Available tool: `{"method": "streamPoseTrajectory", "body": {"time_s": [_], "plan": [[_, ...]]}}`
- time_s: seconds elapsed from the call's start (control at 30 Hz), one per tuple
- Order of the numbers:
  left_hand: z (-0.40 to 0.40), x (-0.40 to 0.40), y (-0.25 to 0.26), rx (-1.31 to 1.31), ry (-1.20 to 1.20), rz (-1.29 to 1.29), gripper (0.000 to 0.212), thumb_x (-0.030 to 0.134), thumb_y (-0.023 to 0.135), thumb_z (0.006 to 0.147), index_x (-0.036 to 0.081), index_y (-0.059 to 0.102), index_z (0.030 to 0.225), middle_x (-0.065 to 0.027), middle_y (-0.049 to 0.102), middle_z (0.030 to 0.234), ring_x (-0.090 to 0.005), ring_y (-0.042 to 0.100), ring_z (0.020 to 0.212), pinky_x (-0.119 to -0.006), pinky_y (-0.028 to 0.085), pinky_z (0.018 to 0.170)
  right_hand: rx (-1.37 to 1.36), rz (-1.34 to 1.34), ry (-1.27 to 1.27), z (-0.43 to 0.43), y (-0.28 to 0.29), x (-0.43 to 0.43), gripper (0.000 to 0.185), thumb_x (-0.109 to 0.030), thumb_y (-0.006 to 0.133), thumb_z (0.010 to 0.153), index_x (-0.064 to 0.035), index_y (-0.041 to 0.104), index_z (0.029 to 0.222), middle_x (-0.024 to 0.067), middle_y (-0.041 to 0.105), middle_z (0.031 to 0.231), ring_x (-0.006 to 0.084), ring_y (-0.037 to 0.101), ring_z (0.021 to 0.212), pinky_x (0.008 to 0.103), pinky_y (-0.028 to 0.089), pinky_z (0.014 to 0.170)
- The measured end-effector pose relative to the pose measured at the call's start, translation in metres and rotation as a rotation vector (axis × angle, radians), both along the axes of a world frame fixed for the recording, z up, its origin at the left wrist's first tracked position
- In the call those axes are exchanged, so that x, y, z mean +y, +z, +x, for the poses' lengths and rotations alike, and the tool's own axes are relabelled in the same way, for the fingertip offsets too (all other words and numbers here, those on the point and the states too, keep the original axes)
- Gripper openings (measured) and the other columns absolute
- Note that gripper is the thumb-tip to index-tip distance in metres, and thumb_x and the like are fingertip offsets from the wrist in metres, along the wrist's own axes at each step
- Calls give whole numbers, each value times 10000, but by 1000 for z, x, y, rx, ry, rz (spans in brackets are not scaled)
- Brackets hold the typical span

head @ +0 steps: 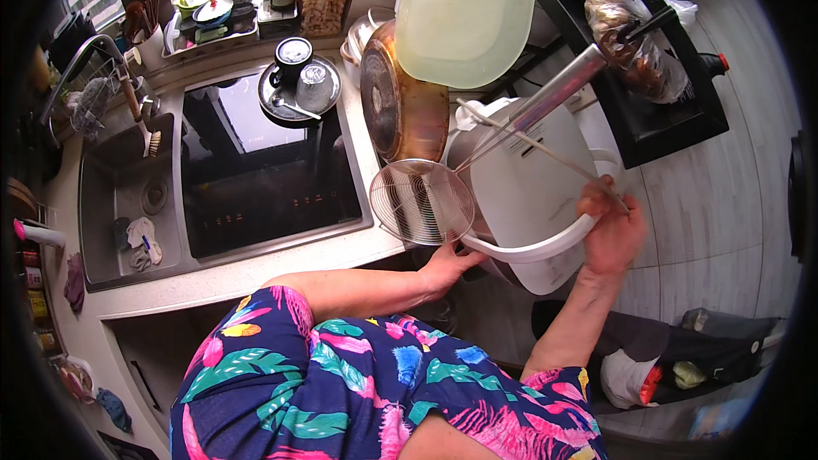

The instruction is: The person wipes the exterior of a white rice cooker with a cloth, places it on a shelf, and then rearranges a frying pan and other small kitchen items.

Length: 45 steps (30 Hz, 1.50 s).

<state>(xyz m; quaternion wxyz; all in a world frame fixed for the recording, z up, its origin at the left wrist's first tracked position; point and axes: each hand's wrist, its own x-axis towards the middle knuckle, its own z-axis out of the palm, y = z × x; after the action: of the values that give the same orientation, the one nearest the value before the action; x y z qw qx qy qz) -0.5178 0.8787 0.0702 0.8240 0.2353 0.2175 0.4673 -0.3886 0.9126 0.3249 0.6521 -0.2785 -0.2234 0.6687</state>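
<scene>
My right hand [611,230] grips a long thin stick [543,148], which slants up and left across a large white container [537,185]. It also lies against the container's curved white handle or rim [537,250]. At the other end of that rim is my left hand [450,268], its fingers partly hidden behind a round wire skimmer [422,202]; whether they grip the rim is unclear. The skimmer's metal handle [556,88] rises to a black hook [650,24]. A pale green plastic board or lid [466,19] is close to the camera above the container.
A browned frying pan [409,96] stands on edge beside a black cooktop [268,172]. On the cooktop sits a round tray [271,112] with a black mug [294,59] and glass [314,86]. A sink [128,153] is left; bagged food [629,45] lies over a black shelf [671,134].
</scene>
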Motion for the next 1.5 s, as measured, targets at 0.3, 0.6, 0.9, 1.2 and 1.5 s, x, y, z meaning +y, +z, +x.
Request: {"method": "streamPoseTrajectory", "body": {"time_s": [0.3,0.6,0.9,1.2,1.5], "plan": [[-13,-12,-17,33,-214,-229,619,186,670,860,104,319,1364,-22,417,1296,-149,445,1110,-328,389,936,218,-165,24,-2,-32,16,331,-163,475,760,93,486,970,110,427,798,206,394,773,329,337,696],[-13,-15,-49,-33,-291,-307,566,276,621,898,169,329,1372,36,375,1343,-164,348,1234,-444,310,1012,190,-172,-26,-1,-53,16,319,-195,503,762,69,508,940,113,439,788,220,400,772,338,325,735],[-19,-12,-37,24,-267,-359,575,319,629,892,114,378,1367,2,396,1378,-174,348,1265,-412,339,1010,156,-212,-122,-3,-54,25,333,-265,461,846,59,492,914,141,436,791,243,412,769,361,353,722],[-16,-8,-30,194,-250,-332,709,423,630,863,181,253,1412,-36,297,1445,-247,267,1340,-511,331,995,120,-164,-158,5,-69,61,267,-182,397,849,61,430,955,167,437,888,266,428,801,400,384,774],[-6,1,-59,210,-130,-304,772,469,629,846,226,197,1438,-11,197,1493,-246,173,1376,-524,342,960,133,-158,-174,11,-75,71,225,-173,404,791,12,429,917,167,472,883,295,463,846,438,408,817]]}}
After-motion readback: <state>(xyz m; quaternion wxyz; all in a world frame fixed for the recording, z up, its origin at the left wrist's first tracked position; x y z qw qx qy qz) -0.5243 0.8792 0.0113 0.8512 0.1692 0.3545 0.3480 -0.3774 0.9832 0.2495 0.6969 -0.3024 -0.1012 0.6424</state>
